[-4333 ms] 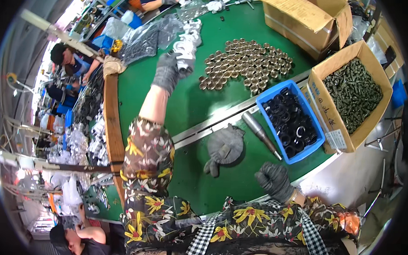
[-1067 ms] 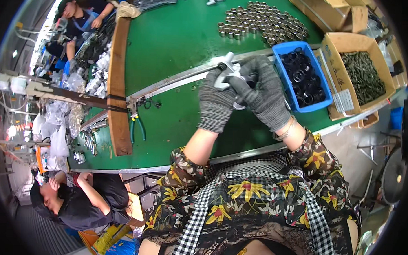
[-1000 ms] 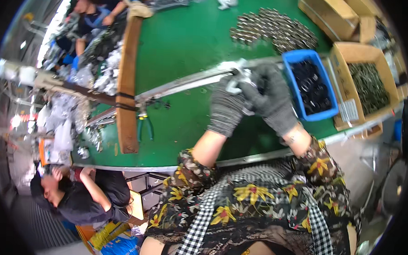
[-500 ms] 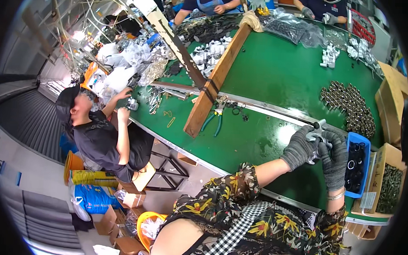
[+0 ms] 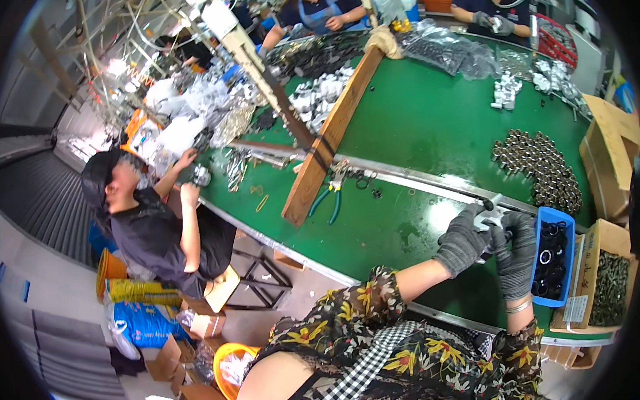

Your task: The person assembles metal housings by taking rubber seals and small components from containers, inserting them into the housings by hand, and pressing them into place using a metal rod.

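Observation:
Near the right part of the green workbench (image 5: 403, 231), a silver metal fitting (image 5: 490, 218) with a short arm and a dark tip is held between my two grey-gloved hands. My left hand (image 5: 464, 240) is closed around its left side. On the other side my right hand (image 5: 517, 255) grips it with bent fingers. The gloves hide much of the fitting's lower part. Right beside my right hand stands a blue tray (image 5: 548, 302) of black rings (image 5: 552, 261).
Behind the tray lie many metal rings (image 5: 540, 165). A carton (image 5: 577, 308) of small dark parts stands at right. Green-handled pliers (image 5: 334, 197) lie by a wooden beam (image 5: 322, 151). A co-worker (image 5: 157, 222) sits at left; others work across the bench.
The view has shifted slightly. Both my hands keep hold of the fitting, whose arm now tilts further right. The left co-worker's hands have come lower.

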`<state>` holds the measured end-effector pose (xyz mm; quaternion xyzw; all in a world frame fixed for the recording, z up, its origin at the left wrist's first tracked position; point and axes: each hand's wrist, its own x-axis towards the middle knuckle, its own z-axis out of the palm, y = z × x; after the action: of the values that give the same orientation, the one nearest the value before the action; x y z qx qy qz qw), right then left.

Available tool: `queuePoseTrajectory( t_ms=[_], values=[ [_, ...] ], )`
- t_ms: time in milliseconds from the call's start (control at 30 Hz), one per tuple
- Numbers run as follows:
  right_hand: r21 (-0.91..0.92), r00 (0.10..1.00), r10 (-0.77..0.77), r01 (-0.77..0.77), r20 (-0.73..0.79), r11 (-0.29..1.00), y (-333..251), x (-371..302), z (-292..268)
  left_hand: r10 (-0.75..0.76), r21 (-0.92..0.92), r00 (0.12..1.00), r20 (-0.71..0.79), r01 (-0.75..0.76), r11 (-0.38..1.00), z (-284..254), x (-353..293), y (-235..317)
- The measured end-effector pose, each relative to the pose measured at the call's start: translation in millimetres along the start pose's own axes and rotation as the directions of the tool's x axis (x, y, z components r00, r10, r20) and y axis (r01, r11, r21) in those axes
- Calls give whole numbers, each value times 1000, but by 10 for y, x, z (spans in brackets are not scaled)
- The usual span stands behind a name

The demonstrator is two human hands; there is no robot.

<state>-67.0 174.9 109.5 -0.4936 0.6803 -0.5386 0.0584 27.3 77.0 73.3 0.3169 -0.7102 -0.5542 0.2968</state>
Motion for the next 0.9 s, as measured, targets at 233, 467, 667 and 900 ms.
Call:
queuePoseTrajectory(
  t_ms=[233, 467, 667, 900],
  values=[
    [-1, 995, 67, -68, 78, 998, -32, -28, -191, 9, 131, 999, -36, -4, 991, 41, 12, -2],
    [125, 978, 210, -208, -2, 970, 13, -35, -56, 149, 92, 983, 112, -159, 983, 66, -34, -32],
    [947, 872, 454, -280, 183, 156, 506, -87, 131, 335, 415, 926, 173, -377, 828, 67, -229, 451],
    [867, 914, 343, -341, 216, 364, 597, -293, 60, 393, 462, 868, 305, -495, 736, -85, -281, 470]
  ],
)
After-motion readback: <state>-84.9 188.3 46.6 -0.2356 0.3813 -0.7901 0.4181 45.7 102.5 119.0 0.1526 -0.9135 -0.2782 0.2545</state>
